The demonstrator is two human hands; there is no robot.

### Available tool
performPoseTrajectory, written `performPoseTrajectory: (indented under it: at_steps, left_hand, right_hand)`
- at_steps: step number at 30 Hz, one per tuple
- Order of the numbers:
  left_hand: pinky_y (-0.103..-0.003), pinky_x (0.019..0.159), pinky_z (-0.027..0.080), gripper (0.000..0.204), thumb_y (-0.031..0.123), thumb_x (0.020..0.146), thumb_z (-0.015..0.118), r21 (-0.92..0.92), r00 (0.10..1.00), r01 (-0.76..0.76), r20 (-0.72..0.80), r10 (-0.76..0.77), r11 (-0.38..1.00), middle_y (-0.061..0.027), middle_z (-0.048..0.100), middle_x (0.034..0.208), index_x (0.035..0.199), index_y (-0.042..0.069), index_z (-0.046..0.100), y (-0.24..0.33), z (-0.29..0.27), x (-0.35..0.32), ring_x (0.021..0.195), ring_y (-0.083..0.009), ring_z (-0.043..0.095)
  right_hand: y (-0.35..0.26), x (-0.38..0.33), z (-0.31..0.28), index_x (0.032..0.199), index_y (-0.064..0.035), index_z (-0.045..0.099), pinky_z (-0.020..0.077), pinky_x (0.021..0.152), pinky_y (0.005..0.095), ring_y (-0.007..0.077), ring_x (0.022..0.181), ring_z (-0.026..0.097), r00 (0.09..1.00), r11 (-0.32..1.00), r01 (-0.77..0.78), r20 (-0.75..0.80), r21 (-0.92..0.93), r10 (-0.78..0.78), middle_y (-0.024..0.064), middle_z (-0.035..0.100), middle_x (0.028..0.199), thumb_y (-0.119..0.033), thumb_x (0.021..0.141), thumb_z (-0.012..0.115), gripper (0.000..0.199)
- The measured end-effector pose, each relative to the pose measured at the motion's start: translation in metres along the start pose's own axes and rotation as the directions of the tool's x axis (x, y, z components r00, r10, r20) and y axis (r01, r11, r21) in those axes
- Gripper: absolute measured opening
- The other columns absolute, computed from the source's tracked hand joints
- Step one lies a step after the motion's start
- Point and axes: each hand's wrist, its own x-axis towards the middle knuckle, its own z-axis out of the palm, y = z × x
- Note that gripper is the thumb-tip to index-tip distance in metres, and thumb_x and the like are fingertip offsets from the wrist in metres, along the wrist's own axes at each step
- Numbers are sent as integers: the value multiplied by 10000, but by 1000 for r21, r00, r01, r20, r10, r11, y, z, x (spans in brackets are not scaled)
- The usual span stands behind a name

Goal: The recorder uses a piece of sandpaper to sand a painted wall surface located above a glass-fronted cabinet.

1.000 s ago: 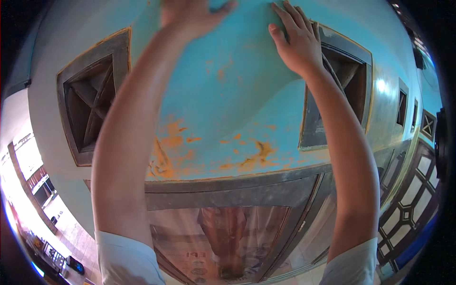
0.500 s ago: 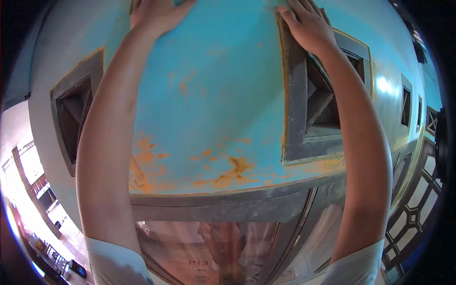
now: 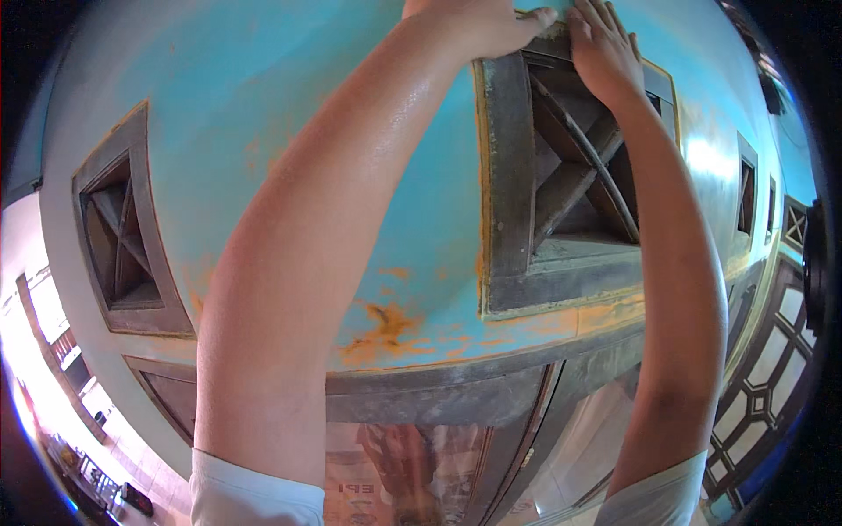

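My left hand (image 3: 469, 28) is high at the upper edge of the view, by the top left corner of a dark wooden vent frame (image 3: 509, 193). Its thumb stretches out to the right over the frame's top, while its other fingers are mostly cut off. Close beside it, my right hand (image 3: 605, 51) rests against the top of the same frame with its fingers stretched out. I see nothing held in either hand. A yellowish strip runs along the frame's outer edge, and crossed wooden bars (image 3: 583, 162) fill its opening. My right forearm hides part of the frame's right side.
Around the vent is a turquoise wall (image 3: 421, 237) with orange worn patches (image 3: 386, 326). Another wooden vent (image 3: 123, 228) is at the left. Below runs a dark wooden beam (image 3: 438, 394) over reflective glass panes (image 3: 403, 465). A patterned door (image 3: 759, 399) stands at the far right.
My left hand has moved right, from the wall to the vent frame beside my right hand. The right hand has shifted slightly right. The view has turned, showing more of the left vent.
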Motion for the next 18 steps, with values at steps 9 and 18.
performPoseTrajectory:
  at_steps: [9,18]
  left_hand:
    - [-412,1267,88,759,609,1046,266,34,1000,-12,29,11,999,-101,177,1677,1600,93,224,-98,-17,-37,1552,-281,122]
    - [-405,1271,82,719,539,1063,336,43,949,316,-1,-316,948,-103,132,1685,1609,101,175,-238,-46,-110,1560,-262,69]
  right_hand:
    - [98,36,52,1583,-435,248,108,1224,601,298,1544,181,940,974,204,-260,-99,-223,-28,211,1677,-592,1043,234,562]
    - [-26,38,62,1584,-334,293,133,1208,624,358,1525,220,942,967,211,-233,-142,-240,22,258,1661,-687,989,305,692]
